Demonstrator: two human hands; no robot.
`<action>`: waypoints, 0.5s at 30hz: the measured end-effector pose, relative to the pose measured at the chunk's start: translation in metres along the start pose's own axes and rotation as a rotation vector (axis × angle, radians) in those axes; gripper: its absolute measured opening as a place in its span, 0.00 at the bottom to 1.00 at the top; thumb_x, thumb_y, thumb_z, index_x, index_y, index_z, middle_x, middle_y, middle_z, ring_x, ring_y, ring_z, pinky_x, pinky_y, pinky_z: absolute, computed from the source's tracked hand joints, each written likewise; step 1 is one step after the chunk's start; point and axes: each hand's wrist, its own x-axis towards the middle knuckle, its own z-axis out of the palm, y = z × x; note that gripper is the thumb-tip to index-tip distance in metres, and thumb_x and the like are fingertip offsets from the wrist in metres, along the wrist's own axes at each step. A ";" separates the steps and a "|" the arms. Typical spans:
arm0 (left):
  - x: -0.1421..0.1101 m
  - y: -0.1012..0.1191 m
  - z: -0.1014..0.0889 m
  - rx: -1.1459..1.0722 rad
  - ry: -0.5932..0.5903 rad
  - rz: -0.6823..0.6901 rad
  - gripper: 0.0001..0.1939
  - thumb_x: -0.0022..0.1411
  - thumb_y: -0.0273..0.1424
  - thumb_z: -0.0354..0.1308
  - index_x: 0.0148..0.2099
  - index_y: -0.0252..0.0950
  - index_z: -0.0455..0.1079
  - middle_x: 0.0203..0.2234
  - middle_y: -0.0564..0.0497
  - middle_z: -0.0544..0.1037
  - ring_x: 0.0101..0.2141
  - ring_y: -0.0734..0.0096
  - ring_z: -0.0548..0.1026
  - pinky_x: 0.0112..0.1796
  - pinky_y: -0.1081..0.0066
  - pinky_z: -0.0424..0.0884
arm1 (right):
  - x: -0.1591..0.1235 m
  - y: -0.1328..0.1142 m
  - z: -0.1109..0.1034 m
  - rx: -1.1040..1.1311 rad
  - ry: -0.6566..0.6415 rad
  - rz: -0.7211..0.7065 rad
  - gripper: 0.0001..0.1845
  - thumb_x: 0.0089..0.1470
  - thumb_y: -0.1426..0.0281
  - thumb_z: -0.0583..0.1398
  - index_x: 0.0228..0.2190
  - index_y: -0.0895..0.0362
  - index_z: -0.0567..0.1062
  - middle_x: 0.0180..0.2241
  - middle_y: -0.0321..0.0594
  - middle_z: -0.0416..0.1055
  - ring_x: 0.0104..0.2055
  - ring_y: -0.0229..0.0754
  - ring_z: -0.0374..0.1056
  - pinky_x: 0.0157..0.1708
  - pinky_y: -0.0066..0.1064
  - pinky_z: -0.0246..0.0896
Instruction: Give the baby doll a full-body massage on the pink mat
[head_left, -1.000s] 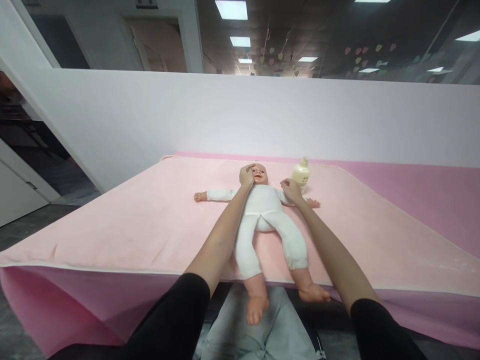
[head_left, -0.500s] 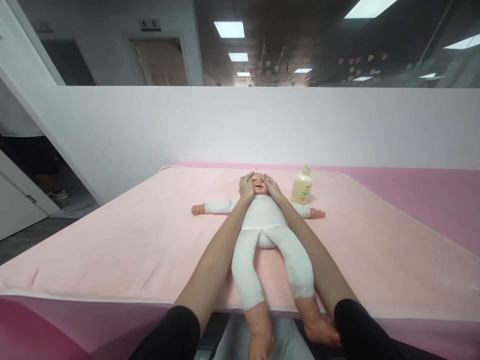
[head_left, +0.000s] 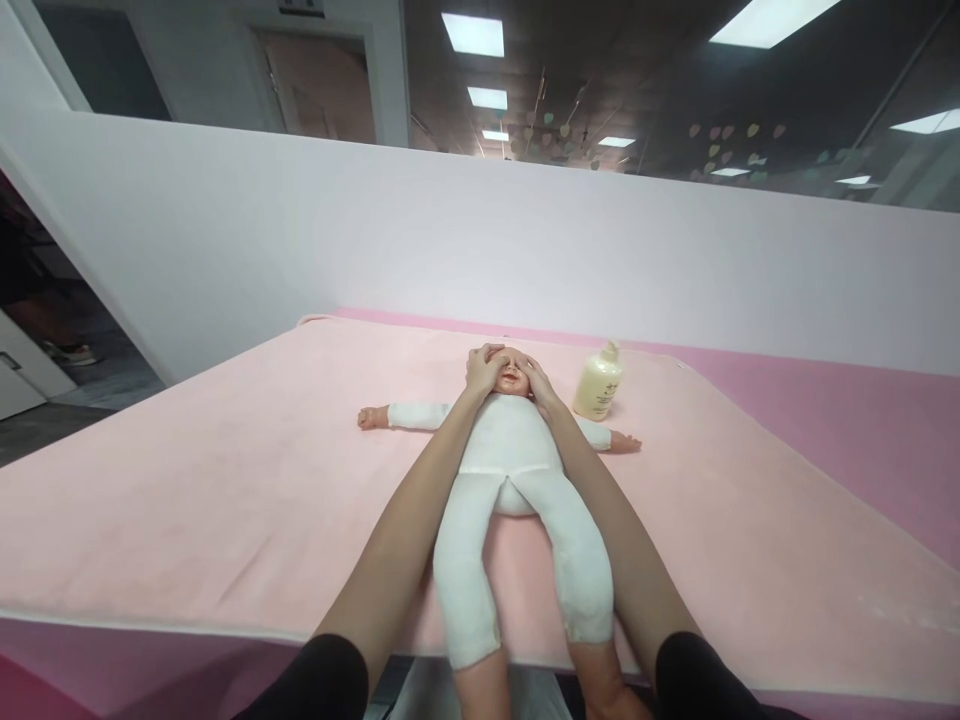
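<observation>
A baby doll (head_left: 510,435) with a white cloth body lies on its back, its arms stretched out sideways and its legs toward me. My left hand (head_left: 484,370) cups one side of the doll's head, fingers curved round it and the thumb side over the eye area. On the other side my right hand (head_left: 537,382) is wrapped round the head in the same way. The doll's mouth shows between my hands, while its eyes are covered. A pale yellow pump bottle (head_left: 598,383) stands just beyond the doll's arm, to the right of my right hand.
A pink cloth (head_left: 247,450) covers the table under the doll, with a darker pink surface (head_left: 810,420) along the back and right. Behind the table runs a white wall (head_left: 360,230). Part of a person's leg (head_left: 45,325) shows through the opening at far left.
My hands have shifted inward over the doll's face, and its eyes, visible before, are now covered. The camera view has tilted a little. The bottle stays in its place.
</observation>
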 end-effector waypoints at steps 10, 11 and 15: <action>0.004 -0.010 -0.001 -0.270 -0.106 0.043 0.13 0.51 0.31 0.59 0.41 0.36 0.73 0.40 0.49 0.78 0.44 0.66 0.74 0.50 0.66 0.68 | -0.002 0.000 0.000 0.025 0.017 0.017 0.26 0.48 0.58 0.59 0.51 0.46 0.69 0.51 0.34 0.70 0.47 0.42 0.69 0.44 0.34 0.68; 0.003 -0.009 -0.001 -0.298 -0.108 0.018 0.13 0.50 0.30 0.59 0.41 0.36 0.73 0.40 0.48 0.78 0.44 0.65 0.74 0.50 0.66 0.68 | -0.003 0.000 0.000 0.038 0.033 0.040 0.27 0.48 0.58 0.59 0.51 0.46 0.69 0.51 0.34 0.71 0.47 0.42 0.69 0.44 0.34 0.68; 0.000 -0.005 -0.003 -0.328 -0.061 -0.054 0.13 0.53 0.28 0.54 0.40 0.36 0.75 0.42 0.49 0.79 0.47 0.66 0.74 0.51 0.66 0.68 | -0.007 0.002 -0.001 0.065 0.077 0.121 0.27 0.52 0.60 0.56 0.55 0.43 0.67 0.53 0.33 0.69 0.44 0.40 0.70 0.43 0.33 0.68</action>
